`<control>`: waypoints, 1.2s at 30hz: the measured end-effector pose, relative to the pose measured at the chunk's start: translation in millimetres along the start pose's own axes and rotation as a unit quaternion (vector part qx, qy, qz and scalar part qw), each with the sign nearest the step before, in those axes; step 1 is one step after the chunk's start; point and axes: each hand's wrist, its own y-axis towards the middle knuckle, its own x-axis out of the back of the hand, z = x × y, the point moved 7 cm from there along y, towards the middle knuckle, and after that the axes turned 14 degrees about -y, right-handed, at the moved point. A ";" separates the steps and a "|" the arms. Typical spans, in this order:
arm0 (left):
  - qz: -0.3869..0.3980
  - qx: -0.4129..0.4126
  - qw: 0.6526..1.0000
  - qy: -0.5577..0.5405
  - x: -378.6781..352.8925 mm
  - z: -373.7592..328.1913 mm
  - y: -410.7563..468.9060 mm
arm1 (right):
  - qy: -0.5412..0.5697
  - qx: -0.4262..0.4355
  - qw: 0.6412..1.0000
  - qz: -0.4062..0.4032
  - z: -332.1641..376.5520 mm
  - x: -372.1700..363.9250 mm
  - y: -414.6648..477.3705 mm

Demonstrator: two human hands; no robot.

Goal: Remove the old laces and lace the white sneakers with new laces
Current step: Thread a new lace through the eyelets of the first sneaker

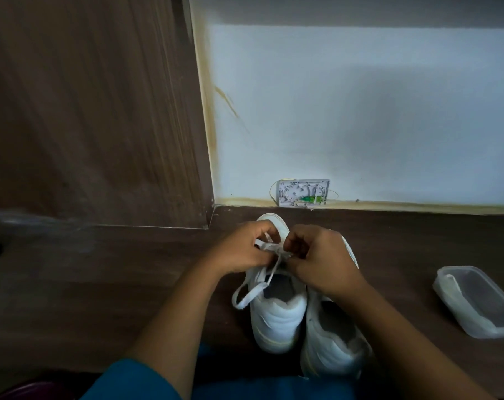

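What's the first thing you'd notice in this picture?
In the middle, the left hand and right hand pinch a white lace on one of two white sneakers. A clear tub lies off to the right, and a small white box sits low on the wall behind.

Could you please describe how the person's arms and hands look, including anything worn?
The left hand and right hand are bare: no gloves, rings or watch visible. The forearms are uncovered too. The teal-blue fabric at the bottom edge may be a sleeve; I cannot tell.
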 end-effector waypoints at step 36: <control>-0.017 0.031 0.997 -0.074 15.2 -15.0 -10.2 | 0.028 0.037 0.998 0.051 0.9 4.4 1.3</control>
